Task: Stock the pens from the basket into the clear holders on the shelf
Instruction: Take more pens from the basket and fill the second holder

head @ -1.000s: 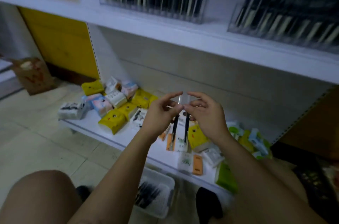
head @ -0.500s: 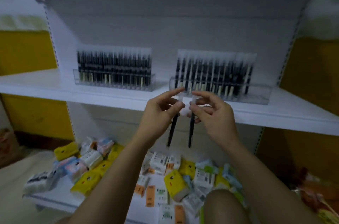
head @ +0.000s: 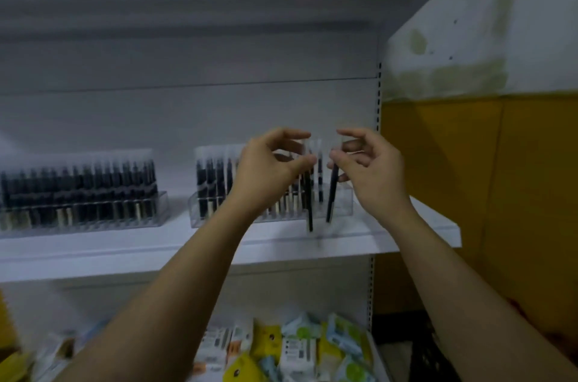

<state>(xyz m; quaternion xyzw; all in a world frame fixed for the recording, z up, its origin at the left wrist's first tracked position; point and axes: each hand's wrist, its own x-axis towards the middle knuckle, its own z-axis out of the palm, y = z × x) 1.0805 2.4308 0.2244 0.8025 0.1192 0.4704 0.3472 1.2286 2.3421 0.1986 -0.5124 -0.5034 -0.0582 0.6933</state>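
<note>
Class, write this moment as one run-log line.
left hand: pinches left pen | right hand: pinches right pen | both before right clear holder | not yet slotted

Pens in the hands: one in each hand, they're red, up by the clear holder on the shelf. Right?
Not quite: they're black, not red, as the head view shows. The left hand pinches one pen and the right hand the other pen, up by the clear holder on the shelf.
</note>
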